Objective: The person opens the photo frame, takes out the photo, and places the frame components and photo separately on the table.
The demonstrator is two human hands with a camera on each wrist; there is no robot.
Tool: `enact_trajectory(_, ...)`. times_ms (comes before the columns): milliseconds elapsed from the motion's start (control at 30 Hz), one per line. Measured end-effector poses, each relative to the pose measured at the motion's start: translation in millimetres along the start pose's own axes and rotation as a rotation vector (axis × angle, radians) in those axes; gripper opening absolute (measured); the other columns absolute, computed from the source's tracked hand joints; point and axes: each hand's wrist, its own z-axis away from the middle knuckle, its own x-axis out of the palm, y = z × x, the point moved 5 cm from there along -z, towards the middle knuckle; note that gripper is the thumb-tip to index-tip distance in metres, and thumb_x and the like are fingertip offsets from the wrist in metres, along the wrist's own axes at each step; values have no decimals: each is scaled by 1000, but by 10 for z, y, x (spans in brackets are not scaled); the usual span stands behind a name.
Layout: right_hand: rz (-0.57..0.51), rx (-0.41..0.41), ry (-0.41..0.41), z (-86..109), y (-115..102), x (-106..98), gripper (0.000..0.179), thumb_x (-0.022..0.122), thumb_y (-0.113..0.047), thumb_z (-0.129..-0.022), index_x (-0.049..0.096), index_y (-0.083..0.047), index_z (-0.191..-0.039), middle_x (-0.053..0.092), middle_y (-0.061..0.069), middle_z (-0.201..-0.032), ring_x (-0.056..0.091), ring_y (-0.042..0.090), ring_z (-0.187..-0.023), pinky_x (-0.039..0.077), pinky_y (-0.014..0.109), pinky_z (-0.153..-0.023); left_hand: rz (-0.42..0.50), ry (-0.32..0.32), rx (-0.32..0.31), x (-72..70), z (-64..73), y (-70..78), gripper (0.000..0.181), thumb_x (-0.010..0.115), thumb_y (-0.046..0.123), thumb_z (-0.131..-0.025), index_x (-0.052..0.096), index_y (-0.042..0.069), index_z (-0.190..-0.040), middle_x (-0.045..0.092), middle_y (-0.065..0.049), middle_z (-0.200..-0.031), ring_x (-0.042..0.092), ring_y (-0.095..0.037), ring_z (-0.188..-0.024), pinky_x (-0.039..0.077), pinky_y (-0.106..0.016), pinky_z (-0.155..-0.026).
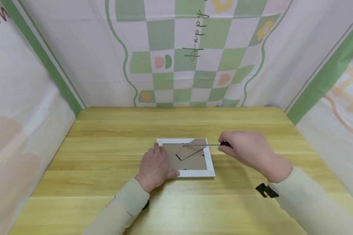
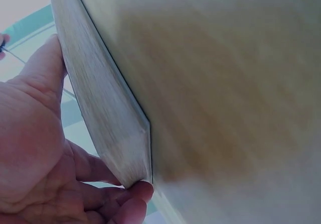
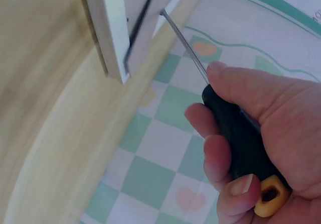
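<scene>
Two roles: left hand (image 1: 154, 163), half-curled, grips the frame (image 1: 210, 162) at nine o'clock, apparently steadying it; right hand (image 1: 251, 151), tightly curled, holds a screwdriver (image 3: 238, 136) from three, probably for leverage.

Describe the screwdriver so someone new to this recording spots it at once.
On the wooden table, find the white-bordered frame. Right of it, the right hand grips the screwdriver, whose thin metal shaft reaches over the frame. Unlike the flat frame, it has a dark handle with a yellow end.
</scene>
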Motion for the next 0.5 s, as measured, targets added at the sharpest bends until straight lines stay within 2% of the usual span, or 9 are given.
enact_trajectory(233, -37, 47, -36, -34, 30, 28, 15, 76, -32, -96, 70, -19, -101, 62, -15, -69, 48, 1, -53, 38, 29, -44, -14, 24, -2, -3, -9, -9, 112, 66, 77, -84, 48, -13, -147, 45, -35, -154, 56, -42, -134, 51, -48, -108)
enact_trajectory(400, -67, 47, -51, -113, 102, 20, 11, 76, -31, -96, 71, -21, -97, 65, -15, -72, 50, 2, -55, 42, 29, -48, -13, 24, -1, -6, -8, -11, 111, 66, 77, -84, 49, -13, -147, 45, -35, -154, 56, -42, -134, 51, -48, -107)
enact_trajectory(500, -89, 58, -92, -176, 151, 13, 10, 76, -32, -96, 72, -23, -97, 67, -15, -76, 53, 2, -59, 44, 29, -51, -11, 24, 2, -6, -4, -13, 111, 66, 77, -84, 49, -13, -147, 45, -35, -154, 56, -41, -134, 51, -48, -107)
